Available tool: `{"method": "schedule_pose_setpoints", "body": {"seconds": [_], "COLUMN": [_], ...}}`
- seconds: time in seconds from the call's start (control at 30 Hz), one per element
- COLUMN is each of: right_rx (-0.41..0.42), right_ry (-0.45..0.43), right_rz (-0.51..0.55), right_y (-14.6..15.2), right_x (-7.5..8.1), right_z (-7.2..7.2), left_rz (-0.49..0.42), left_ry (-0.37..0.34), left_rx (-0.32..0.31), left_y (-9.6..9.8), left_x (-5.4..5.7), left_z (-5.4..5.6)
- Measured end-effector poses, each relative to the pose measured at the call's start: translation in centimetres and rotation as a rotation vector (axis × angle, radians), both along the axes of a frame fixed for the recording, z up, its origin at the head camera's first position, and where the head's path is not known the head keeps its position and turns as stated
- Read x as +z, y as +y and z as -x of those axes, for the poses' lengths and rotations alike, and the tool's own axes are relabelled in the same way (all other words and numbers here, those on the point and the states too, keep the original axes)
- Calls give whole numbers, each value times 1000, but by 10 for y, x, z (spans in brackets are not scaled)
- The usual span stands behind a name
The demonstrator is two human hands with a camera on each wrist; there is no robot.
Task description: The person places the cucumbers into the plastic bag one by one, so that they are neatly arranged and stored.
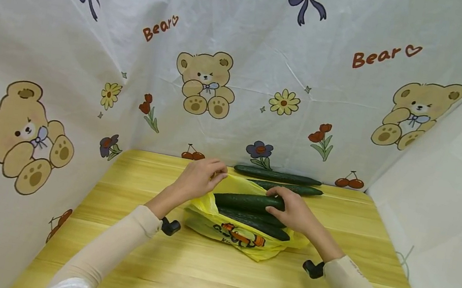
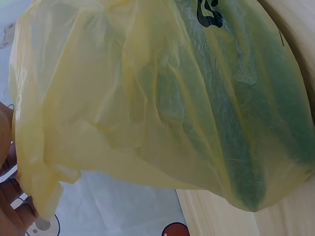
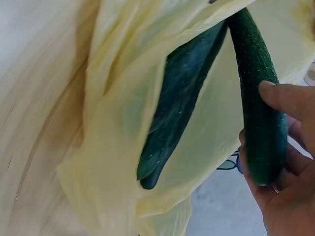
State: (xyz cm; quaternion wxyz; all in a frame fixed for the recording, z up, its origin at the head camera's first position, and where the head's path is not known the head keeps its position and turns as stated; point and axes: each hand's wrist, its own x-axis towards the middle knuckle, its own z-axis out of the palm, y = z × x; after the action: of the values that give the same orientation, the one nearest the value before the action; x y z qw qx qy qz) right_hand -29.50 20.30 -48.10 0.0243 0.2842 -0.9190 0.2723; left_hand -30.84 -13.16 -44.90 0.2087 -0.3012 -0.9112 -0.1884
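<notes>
A yellow plastic bag with a printed cartoon lies on the table, its mouth spread. My left hand pinches the bag's upper edge at the left; in the left wrist view the bag's film hangs from those fingers. My right hand grips one end of a dark green cucumber, thumb on one side and fingers on the other. The held cucumber reaches into the bag's opening in the right wrist view. Other cucumbers lie inside the bag below it.
Behind the bag, two more cucumbers lie on the wooden table: one far cucumber along the back wall and a nearer cucumber. White cloth walls with printed bears enclose the table at the back and sides.
</notes>
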Motion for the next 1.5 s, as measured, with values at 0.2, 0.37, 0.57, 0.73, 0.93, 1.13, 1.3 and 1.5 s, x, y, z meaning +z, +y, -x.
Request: {"method": "schedule_pose_setpoints", "body": {"seconds": [0.2,0.37,0.57,0.73,0.93,1.13,1.3,1.5], "right_rx": [2,-8,-32,-45,-53,-67,-86,-121], "right_ry": [33,86,87,56,62,64,34,-19], "right_rz": [-92,-53,-10,-11,-16,-18,-21,-86], "right_y": [2,5,11,19,33,47,61,83], "right_x": [-4,-5,-3,0,1,2,-1,-14], "right_z": [0,1,1,-1,3,12,21,37], "left_rz": [-9,-11,-10,3,-2,-18,-23,-12], "left_ry": [2,6,5,2,18,22,29,22], "left_rx": [-10,-6,-17,-11,-10,-13,-21,-16], "left_y": [3,3,1,0,1,0,-2,-2], "left_x": [0,-1,-3,-5,-4,-5,-7,-7], "left_z": [-1,-2,-1,-1,-2,-3,-2,-3]}}
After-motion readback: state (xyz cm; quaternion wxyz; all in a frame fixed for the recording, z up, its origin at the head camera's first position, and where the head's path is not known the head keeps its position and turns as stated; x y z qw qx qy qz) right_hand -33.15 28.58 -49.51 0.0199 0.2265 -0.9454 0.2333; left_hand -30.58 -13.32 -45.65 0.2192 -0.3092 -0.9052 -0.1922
